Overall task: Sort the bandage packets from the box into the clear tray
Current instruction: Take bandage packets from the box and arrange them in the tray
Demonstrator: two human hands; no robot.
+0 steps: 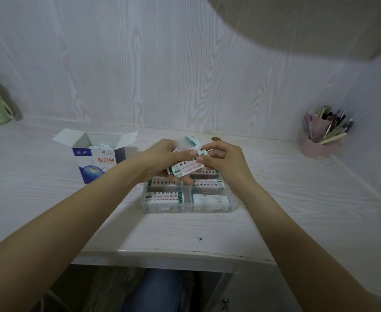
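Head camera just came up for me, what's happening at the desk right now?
A person holds a bunch of bandage packets in both hands, the left hand gripping them and the right hand pinching at one, just above the clear tray. The tray's visible compartments already hold packets. The open box stands to the left with more packets inside.

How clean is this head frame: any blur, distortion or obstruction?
Head view: wide-angle bending curves the desk edge; a blurred dark shape blocks the top right corner; the bandage packets in both hands are soft, their print unreadable; lighting is dim and even, without glare.
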